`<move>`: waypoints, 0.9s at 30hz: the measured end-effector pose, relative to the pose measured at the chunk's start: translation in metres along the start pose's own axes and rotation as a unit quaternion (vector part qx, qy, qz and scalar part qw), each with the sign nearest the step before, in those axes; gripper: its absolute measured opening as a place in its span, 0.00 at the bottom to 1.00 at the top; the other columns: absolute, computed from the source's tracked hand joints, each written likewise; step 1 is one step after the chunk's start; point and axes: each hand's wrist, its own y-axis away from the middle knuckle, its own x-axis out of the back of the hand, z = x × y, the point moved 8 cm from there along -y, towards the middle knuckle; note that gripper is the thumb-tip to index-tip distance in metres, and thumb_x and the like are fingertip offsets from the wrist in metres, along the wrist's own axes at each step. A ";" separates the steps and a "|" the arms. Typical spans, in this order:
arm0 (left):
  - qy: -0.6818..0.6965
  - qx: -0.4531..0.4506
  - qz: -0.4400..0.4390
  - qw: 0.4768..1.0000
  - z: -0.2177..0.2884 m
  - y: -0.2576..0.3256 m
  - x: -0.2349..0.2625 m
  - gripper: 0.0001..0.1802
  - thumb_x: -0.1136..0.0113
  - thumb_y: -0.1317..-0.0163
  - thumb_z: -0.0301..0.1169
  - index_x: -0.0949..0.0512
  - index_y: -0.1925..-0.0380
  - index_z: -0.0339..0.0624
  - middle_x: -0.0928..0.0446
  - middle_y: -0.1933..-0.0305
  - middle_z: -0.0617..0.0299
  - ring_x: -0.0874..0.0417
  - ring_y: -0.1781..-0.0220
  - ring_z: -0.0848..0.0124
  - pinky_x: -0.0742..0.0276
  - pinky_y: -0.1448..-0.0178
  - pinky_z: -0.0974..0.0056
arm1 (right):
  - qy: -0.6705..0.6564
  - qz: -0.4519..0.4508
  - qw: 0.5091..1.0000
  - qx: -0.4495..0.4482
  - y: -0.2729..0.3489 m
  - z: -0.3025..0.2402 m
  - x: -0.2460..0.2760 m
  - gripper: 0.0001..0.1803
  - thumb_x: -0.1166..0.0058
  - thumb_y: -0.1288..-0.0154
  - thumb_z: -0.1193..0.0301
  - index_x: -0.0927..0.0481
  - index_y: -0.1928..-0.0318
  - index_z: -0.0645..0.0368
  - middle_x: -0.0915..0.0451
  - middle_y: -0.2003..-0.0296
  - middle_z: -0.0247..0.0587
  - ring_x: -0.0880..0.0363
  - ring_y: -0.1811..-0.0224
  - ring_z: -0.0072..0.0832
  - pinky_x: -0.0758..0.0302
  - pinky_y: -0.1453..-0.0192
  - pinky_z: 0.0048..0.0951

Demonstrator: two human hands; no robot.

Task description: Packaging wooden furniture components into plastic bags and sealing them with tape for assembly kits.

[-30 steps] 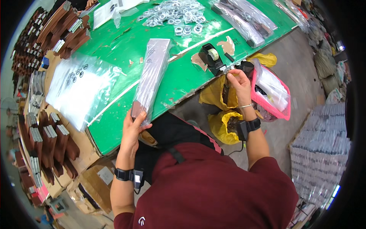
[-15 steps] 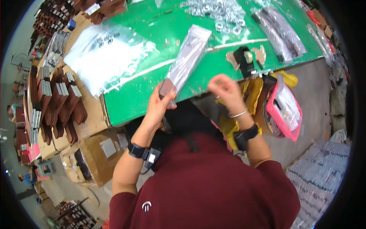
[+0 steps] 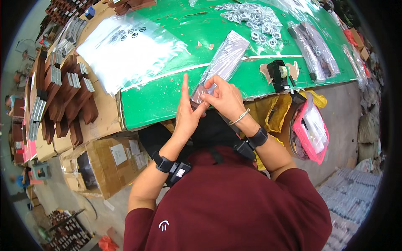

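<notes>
A long, flat, brownish part in a clear plastic bag (image 3: 226,56) slants across the green table's front edge, its near end toward me. My left hand (image 3: 187,117) is at that near end: its thumb presses on the bag and its index finger points straight up, while its other fingers are mostly hidden. My right hand (image 3: 226,99), with a bracelet at the wrist, lies over the same end. Its thumb and index finger are bent into a pinch at the plastic; anything small between them is hidden. A black tape dispenser (image 3: 278,75) stands to the right.
A stack of clear plastic bags (image 3: 134,50) lies to the left, beside stacked brown parts (image 3: 63,96). At the back are small bagged metal rings (image 3: 255,21). More bagged parts (image 3: 314,50) lie at right. Below the edge are a pink basket (image 3: 312,129) and a cardboard box (image 3: 104,167).
My right hand has come left from beside the table edge onto the bag's near end. My left index finger has lifted off the bag and points up. The view has shifted slightly.
</notes>
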 end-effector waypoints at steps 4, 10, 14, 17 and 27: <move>-0.054 -0.032 -0.005 0.998 0.002 0.001 -0.001 0.54 0.34 0.38 0.26 0.58 0.20 0.63 0.27 0.43 0.47 0.17 0.61 0.68 0.14 0.68 0.65 | 0.016 -0.006 1.000 -0.012 -0.001 0.005 0.001 0.19 0.30 0.49 0.58 0.22 0.63 0.54 0.19 0.78 0.40 0.17 0.73 0.42 0.26 0.70 0.44; -0.048 -0.022 -0.014 0.999 -0.006 0.000 0.001 0.53 0.34 0.36 0.28 0.57 0.20 0.62 0.27 0.44 0.46 0.18 0.62 0.68 0.14 0.68 0.65 | 0.045 -0.004 0.999 0.004 -0.003 0.000 -0.002 0.16 0.30 0.49 0.59 0.21 0.67 0.53 0.19 0.78 0.40 0.18 0.73 0.44 0.26 0.70 0.44; -0.020 -0.027 -0.016 0.999 -0.006 -0.001 0.001 0.52 0.35 0.36 0.28 0.58 0.20 0.61 0.26 0.43 0.48 0.18 0.61 0.69 0.14 0.68 0.66 | 0.011 0.029 0.998 0.056 -0.001 -0.005 -0.002 0.10 0.32 0.44 0.62 0.18 0.67 0.49 0.28 0.87 0.30 0.29 0.84 0.24 0.38 0.78 0.33; -0.002 -0.035 -0.024 0.999 -0.002 -0.001 0.000 0.52 0.36 0.36 0.28 0.58 0.20 0.60 0.25 0.44 0.49 0.17 0.59 0.69 0.14 0.67 0.67 | 0.018 0.024 0.998 0.061 0.002 -0.011 -0.001 0.07 0.34 0.42 0.63 0.15 0.64 0.46 0.30 0.87 0.31 0.31 0.85 0.24 0.40 0.79 0.32; 0.057 -0.018 -0.028 0.998 -0.011 -0.005 0.006 0.51 0.37 0.35 0.28 0.58 0.20 0.60 0.25 0.42 0.51 0.17 0.54 0.70 0.14 0.66 0.68 | -0.010 -0.035 0.997 0.071 -0.001 -0.016 0.001 0.12 0.35 0.42 0.60 0.14 0.58 0.45 0.21 0.81 0.39 0.18 0.76 0.39 0.25 0.67 0.37</move>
